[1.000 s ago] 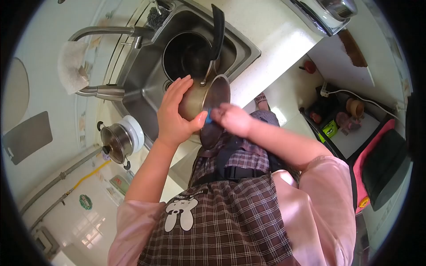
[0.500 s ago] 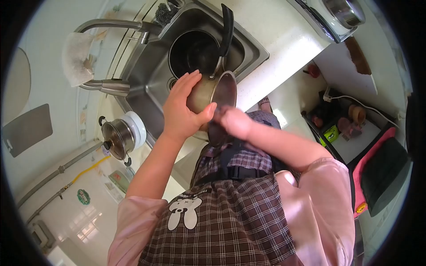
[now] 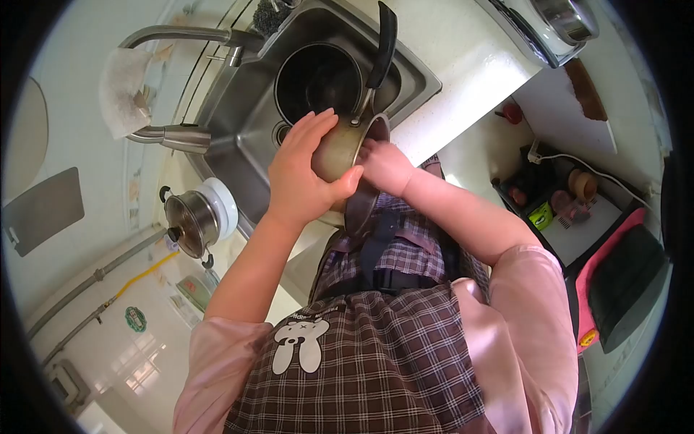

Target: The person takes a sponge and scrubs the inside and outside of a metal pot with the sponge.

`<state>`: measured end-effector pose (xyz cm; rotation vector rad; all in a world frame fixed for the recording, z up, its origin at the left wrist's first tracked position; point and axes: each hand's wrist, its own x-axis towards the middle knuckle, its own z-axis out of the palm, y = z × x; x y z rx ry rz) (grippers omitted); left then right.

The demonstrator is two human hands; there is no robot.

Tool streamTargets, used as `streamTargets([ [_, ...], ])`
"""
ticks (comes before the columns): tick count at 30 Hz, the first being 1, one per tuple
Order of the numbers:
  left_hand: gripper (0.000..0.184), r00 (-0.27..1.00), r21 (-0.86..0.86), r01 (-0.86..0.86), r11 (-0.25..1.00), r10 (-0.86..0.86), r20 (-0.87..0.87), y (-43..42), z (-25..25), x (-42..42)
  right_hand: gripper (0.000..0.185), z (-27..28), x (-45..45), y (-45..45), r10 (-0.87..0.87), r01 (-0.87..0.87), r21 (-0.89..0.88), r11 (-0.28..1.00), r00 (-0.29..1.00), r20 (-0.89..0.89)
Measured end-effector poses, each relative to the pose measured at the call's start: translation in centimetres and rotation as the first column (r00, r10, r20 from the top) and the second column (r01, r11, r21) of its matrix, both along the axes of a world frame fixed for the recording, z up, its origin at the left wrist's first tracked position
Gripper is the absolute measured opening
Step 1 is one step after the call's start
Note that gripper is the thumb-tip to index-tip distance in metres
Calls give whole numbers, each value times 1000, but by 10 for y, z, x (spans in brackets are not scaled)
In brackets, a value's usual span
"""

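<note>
A metal saucepan (image 3: pixel 337 153) with a long black handle (image 3: pixel 384 47) is tipped on its side at the sink's front edge, its opening toward my body. My left hand (image 3: pixel 302 177) grips it from outside, fingers along the wall and thumb by the rim. Into the opening reaches my right hand (image 3: pixel 389 168), its fingers curled against the inside; whatever they hold is hidden by the hand and rim. Behind the saucepan a dark round pot (image 3: pixel 307 76) rests in the steel sink (image 3: pixel 249 141).
Over the sink's left side curves a faucet (image 3: pixel 177 35) with a pale cloth (image 3: pixel 124 94) hanging on it. A glass-lidded pot (image 3: pixel 194 223) stands left, beside white dishes (image 3: pixel 224 206). The counter (image 3: pixel 463 58) runs right; a dark scrubber (image 3: pixel 270 16) sits behind the sink.
My right hand has moved up and inward within the saucepan's opening. The saucepan has shifted slightly, its handle leaning farther right, and my left hand keeps its grip.
</note>
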<state>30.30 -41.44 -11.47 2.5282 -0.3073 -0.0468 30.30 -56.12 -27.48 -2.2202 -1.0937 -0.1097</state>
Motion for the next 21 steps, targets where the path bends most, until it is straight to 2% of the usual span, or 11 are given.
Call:
streamTargets([
  [3,66,996,-24,-76,997,75,-40,2,-3,1,15,4,-24,-1,-11,-18,-154,988,982,-187],
  [4,66,997,-34,-74,997,73,-38,3,-4,2,15,20,-34,-4,-1,-77,-190,979,925,-381],
  [5,66,997,-42,-70,997,69,-39,5,-5,3,15,11,-43,-5,55,-57,1,998,946,-320],
  [8,66,999,-36,-33,999,32,-28,4,-3,2,16,-1,-15,-8,47,-57,-127,990,996,-81],
  [9,66,1000,-29,-15,999,15,-21,3,-2,2,16,-2,-1,-4,7,-12,-63,998,997,-82],
  [11,66,997,-54,-60,997,58,-45,7,-5,1,16,0,-8,1,-31,20,-136,990,996,-81],
  [13,66,996,-66,-72,995,69,-49,7,-5,3,15,17,-30,0,-13,-84,-235,968,923,-386],
  [14,66,997,-62,-60,996,57,-47,7,-5,3,13,14,-43,0,3,-29,-87,996,958,-286],
  [17,66,999,-25,-23,999,22,-32,3,-1,2,13,-1,-22,-2,0,-6,-180,984,999,-32],
  [18,65,1000,-9,-5,1000,5,-27,2,0,2,13,-3,-4,-3,-12,13,-45,999,999,40],
  [21,65,999,-47,-43,998,41,-26,5,-4,3,17,3,-15,1,-95,88,-155,984,995,-36],
])
